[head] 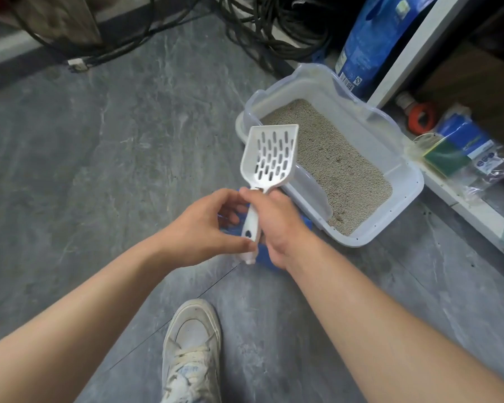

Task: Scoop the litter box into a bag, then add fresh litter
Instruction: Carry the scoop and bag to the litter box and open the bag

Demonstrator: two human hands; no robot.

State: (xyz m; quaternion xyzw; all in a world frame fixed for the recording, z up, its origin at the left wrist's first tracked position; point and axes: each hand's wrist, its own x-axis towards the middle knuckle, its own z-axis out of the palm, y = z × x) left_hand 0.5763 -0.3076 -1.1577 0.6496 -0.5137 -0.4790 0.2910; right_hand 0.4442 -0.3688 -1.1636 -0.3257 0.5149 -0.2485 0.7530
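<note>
A white slotted litter scoop [271, 155] stands blade-up above the floor, just left of the white litter box [402, 199]. The box holds pale grey litter [332, 158]. My right hand [277, 225] is wrapped around the scoop's handle. My left hand [207, 225] touches the same handle from the left, fingertips at its top and thumb near its lower end. A blue bag [264, 254] lies on the floor under both hands, mostly hidden. A tall blue litter sack [370, 45] leans behind the box.
The floor [99, 155] is grey stone-look tile. Black cables [259, 27] coil at the back. A white shelf unit [413, 53] stands at the right, with packets [463, 149] and an orange item [419, 117] on its low ledge. My white sneaker [191, 350] is at the bottom.
</note>
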